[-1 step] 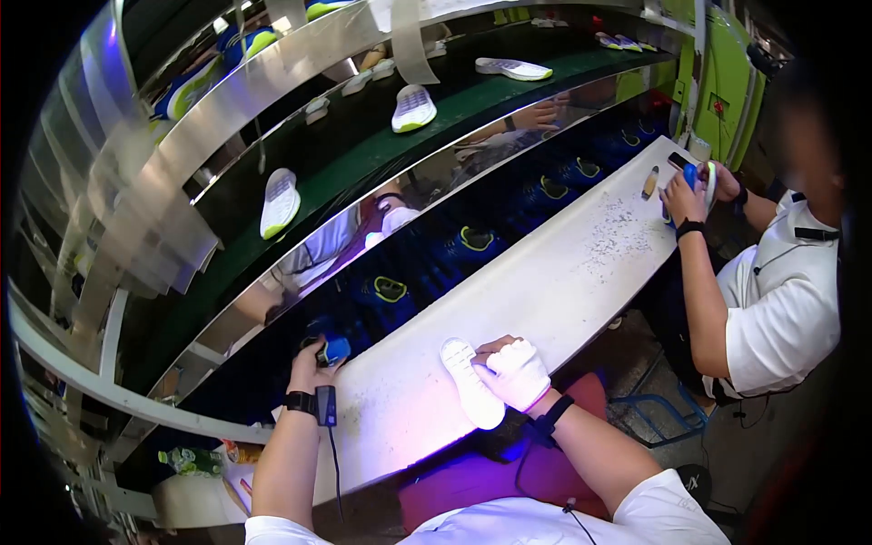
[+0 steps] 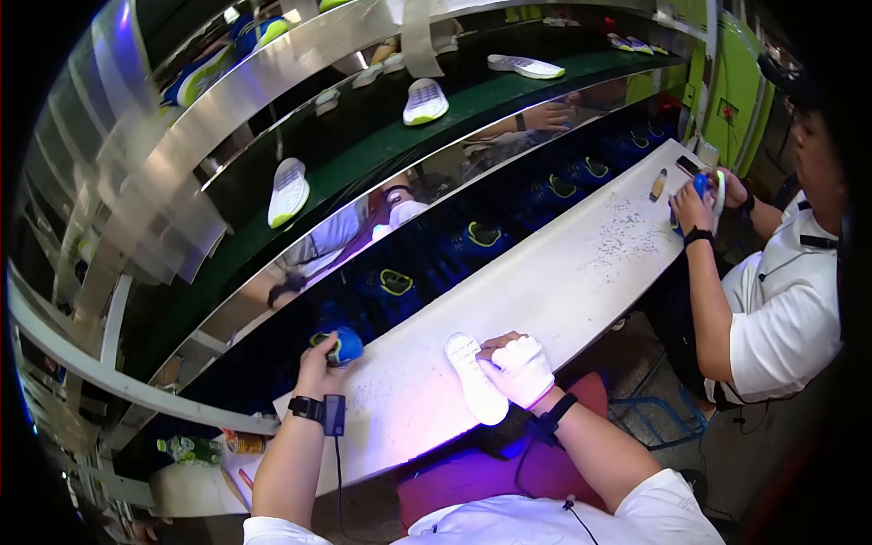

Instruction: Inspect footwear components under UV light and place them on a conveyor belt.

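My left hand [image 2: 316,365] grips a blue shoe upper [image 2: 346,349] with a yellow-green collar, at the near edge of the dark lower belt. My right hand [image 2: 522,371], in a white glove with some fingertips bare, is closed on the edge of a white shoe sole [image 2: 476,380]. The sole is brightly lit and lies along the white bench [image 2: 536,282], its near end by the bench's front edge. More dark blue shoe uppers with yellow-green collars, such as one upper [image 2: 397,282], stand in a row on the lower belt.
Above runs a green conveyor [image 2: 354,141] with white soles such as this sole [image 2: 289,193]. At the right a co-worker [image 2: 772,291] holds a blue shoe. A knife-like tool [image 2: 658,184] lies on the bench. A green bottle [image 2: 189,450] and an orange can [image 2: 243,441] stand at left.
My left hand has turned and raised the blue upper slightly out of the dark belt area, so more of it shows. My right hand keeps its hold on the sole. The view has shifted slightly.
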Demonstrator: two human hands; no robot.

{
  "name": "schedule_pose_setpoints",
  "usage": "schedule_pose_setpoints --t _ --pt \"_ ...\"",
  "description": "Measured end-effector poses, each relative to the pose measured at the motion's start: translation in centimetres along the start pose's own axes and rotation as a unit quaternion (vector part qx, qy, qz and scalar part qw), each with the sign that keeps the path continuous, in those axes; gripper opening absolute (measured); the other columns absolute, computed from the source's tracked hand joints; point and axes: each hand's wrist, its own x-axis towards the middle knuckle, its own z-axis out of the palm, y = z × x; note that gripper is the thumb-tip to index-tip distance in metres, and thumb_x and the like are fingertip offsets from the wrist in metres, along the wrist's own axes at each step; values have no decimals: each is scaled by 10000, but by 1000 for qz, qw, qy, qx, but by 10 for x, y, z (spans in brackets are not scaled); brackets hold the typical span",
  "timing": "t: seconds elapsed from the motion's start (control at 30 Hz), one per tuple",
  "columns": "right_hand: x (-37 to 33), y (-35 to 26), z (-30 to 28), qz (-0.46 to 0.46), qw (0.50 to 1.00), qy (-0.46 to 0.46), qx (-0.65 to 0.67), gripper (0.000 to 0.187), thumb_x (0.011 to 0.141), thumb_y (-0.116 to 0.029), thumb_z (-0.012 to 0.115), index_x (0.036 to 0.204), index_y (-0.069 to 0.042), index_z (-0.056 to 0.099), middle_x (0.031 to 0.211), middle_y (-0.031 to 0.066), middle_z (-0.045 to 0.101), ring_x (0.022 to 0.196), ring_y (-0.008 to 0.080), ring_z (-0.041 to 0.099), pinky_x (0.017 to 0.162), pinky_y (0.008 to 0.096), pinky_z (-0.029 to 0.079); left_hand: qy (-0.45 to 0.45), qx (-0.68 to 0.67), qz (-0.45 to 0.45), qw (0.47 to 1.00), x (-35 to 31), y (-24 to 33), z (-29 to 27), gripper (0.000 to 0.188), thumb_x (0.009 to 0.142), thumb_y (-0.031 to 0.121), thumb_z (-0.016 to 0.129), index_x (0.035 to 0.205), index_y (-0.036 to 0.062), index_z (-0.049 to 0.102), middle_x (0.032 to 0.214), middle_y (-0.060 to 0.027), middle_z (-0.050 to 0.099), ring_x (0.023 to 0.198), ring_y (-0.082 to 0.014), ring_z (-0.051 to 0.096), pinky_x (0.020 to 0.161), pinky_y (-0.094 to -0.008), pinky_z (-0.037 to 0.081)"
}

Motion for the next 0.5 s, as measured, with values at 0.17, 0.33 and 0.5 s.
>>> schedule_pose_setpoints --t 0.17,0.33,0.5 --pt "-8 -24 -20 69 984 -148 72 525 745 -373 921 1172 -84 823 1525 154 602 1387 394 540 1170 477 474 -108 -30 -103 988 -146 -49 22 374 1092 248 699 1348 -8 606 1192 -112 740 1029 -229 754 934 -389 636" --pt "-48 -49 -33 -69 971 -222 -51 571 765 -230 922 1300 -128 749 1560 142 581 1498 458 463 1219 577 429 -35 509 352 785 -141 -84 -12 482 1031 141 716 1472 -7 593 1285 -199 729 1196 -366 701 1119 -453 515" --pt "2 -81 -76 -101 993 -33 53 252 822 -128 870 1030 -60 747 1124 114 796 1195 414 727 1137 593 520 -49 660 287 693 -145 -43 78 502 1077 432 608 1267 -29 657 1139 -253 756 1072 -407 735 949 -500 569"
